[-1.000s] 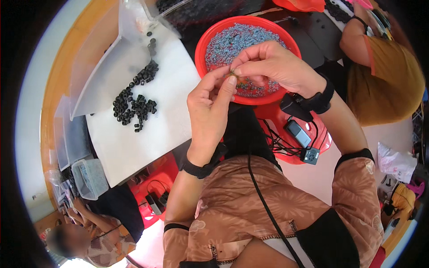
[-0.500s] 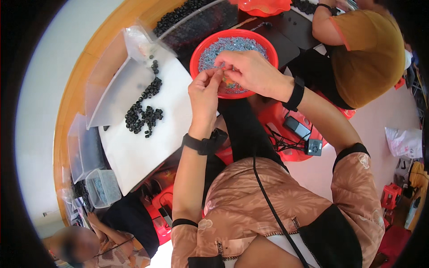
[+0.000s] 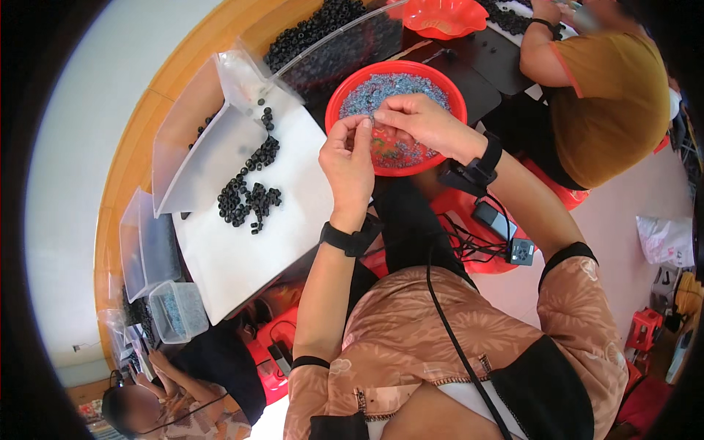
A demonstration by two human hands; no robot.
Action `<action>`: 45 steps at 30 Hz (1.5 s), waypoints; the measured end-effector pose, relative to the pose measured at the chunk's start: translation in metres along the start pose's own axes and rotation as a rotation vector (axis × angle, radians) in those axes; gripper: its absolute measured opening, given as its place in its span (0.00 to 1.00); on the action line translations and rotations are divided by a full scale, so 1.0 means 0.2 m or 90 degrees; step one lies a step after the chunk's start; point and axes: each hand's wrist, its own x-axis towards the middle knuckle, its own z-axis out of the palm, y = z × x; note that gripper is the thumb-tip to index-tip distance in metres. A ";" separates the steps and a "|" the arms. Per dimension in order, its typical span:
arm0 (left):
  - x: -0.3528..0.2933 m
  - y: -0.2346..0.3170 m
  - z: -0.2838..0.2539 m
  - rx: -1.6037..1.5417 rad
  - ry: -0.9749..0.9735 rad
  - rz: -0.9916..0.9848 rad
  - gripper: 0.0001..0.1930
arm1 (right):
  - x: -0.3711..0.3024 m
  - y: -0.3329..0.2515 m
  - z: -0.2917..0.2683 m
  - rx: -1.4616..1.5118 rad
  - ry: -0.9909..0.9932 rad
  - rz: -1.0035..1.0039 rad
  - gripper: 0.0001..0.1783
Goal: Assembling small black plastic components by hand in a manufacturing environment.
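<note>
Both of my hands are held over a red basin (image 3: 459, 110) that holds many small blue-grey pieces (image 3: 396, 86). My left hand (image 3: 350, 158) is closed, thumb and forefinger pinched together above the basin's left side. My right hand (image 3: 425, 125) pinches close beside it, its fingertips almost meeting the left ones. Whatever sits between the fingertips is too small to name. Below the hands, part of the basin's red bottom shows through the pieces. To the left, a heap of small black ring-like parts (image 3: 249, 202) lies on a white board (image 3: 213, 271).
Clear plastic bins (image 3: 187, 158) stand along the board's left side. Beyond is a bin of black parts (image 3: 315, 33) and a red scalloped bowl (image 3: 445, 16). A red stool (image 3: 488, 262) with cables and a black device stands at my right. Two people sit nearby, at upper right and lower left.
The view has shifted, so the board and basin appear lower and further right. My right hand has turned a little, and the fingertips of both hands remain close together.
</note>
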 end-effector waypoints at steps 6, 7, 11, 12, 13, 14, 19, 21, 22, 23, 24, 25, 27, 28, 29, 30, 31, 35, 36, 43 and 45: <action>0.06 -0.02 -0.01 0.041 0.000 -0.157 0.08 | -0.01 0.00 -0.04 -0.288 0.215 -0.253 0.08; 0.08 0.00 -0.01 0.035 -0.024 -0.218 0.08 | -0.01 -0.01 -0.06 -0.284 0.224 -0.240 0.08; 0.08 -0.01 -0.07 -0.122 -0.051 -0.295 0.10 | -0.09 -0.10 -0.05 -0.370 0.185 -0.221 0.07; 0.07 -0.01 -0.07 -0.121 -0.048 -0.302 0.10 | -0.12 -0.12 -0.04 -0.368 0.181 -0.214 0.07; 0.04 0.02 -0.08 -0.151 -0.061 -0.291 0.11 | -0.16 -0.15 -0.02 -0.333 0.166 -0.179 0.07; 0.01 0.04 -0.10 -0.181 -0.073 -0.279 0.13 | -0.18 -0.16 0.00 -0.298 0.151 -0.144 0.07; -0.16 0.07 -0.25 -0.342 -0.035 -0.338 0.13 | -0.26 -0.14 0.16 -0.338 0.114 -0.285 0.04; -0.22 0.12 -0.29 -0.387 -0.025 -0.354 0.12 | -0.28 -0.16 0.22 -0.365 0.090 -0.292 0.06; -0.26 0.13 -0.32 -0.384 -0.015 -0.354 0.12 | -0.29 -0.16 0.25 -0.400 0.077 -0.300 0.09; -0.29 0.14 -0.34 -0.350 0.005 -0.340 0.12 | -0.29 -0.16 0.29 -0.396 0.064 -0.330 0.08; -0.32 0.15 -0.37 -0.318 0.023 -0.325 0.12 | -0.30 -0.16 0.32 -0.393 0.058 -0.332 0.08; -0.34 0.16 -0.39 -0.317 0.030 -0.322 0.12 | -0.30 -0.17 0.35 -0.416 0.026 -0.335 0.08; -0.39 0.19 -0.45 -0.209 0.021 -0.270 0.12 | -0.30 -0.17 0.42 -0.439 -0.010 -0.343 0.07; -0.42 0.20 -0.47 -0.210 0.025 -0.266 0.12 | -0.30 -0.17 0.45 -0.461 -0.010 -0.355 0.06; -0.44 0.19 -0.50 -0.152 0.027 -0.254 0.13 | -0.30 -0.17 0.49 -0.485 -0.010 -0.367 0.05; -0.46 0.19 -0.53 -0.097 0.031 -0.242 0.13 | -0.30 -0.18 0.51 -0.488 -0.015 -0.370 0.05; -0.47 0.20 -0.55 -0.101 0.036 -0.239 0.13 | -0.30 -0.18 0.54 -0.490 -0.029 -0.355 0.05; -0.50 0.20 -0.65 -0.133 0.059 -0.240 0.14 | -0.29 -0.19 0.63 -0.537 -0.055 -0.338 0.09; -0.50 0.20 -0.67 -0.132 0.059 -0.213 0.14 | -0.29 -0.18 0.66 -0.542 -0.057 -0.336 0.09; -0.57 0.18 -0.83 -0.207 0.118 -0.198 0.13 | -0.25 -0.22 0.84 -0.572 -0.111 -0.357 0.09; -0.60 0.17 -0.87 -0.178 0.108 -0.166 0.15 | -0.24 -0.22 0.88 -0.577 -0.125 -0.361 0.10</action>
